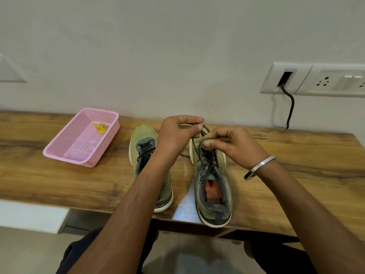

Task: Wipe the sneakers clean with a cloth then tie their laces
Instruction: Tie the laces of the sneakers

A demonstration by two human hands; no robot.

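Two olive-green sneakers with white soles stand side by side on the wooden table (296,175), toes toward the wall. The left sneaker (141,135) is partly hidden under my left forearm; its dark laces look done up. Over the toe end of the right sneaker (214,186), both hands hold its dark lace (205,155). My left hand (175,135) pinches one strand between thumb and forefinger. My right hand (235,147), with a metal bangle at the wrist, pinches a loop of the lace. No cloth is in sight.
A pink perforated plastic basket (79,151) with a small yellow item (100,127) inside sits at the table's left. A white wall socket panel (308,80) with a black cable (290,109) hanging to the table's back edge is at the right. My knees show below the table's front edge.
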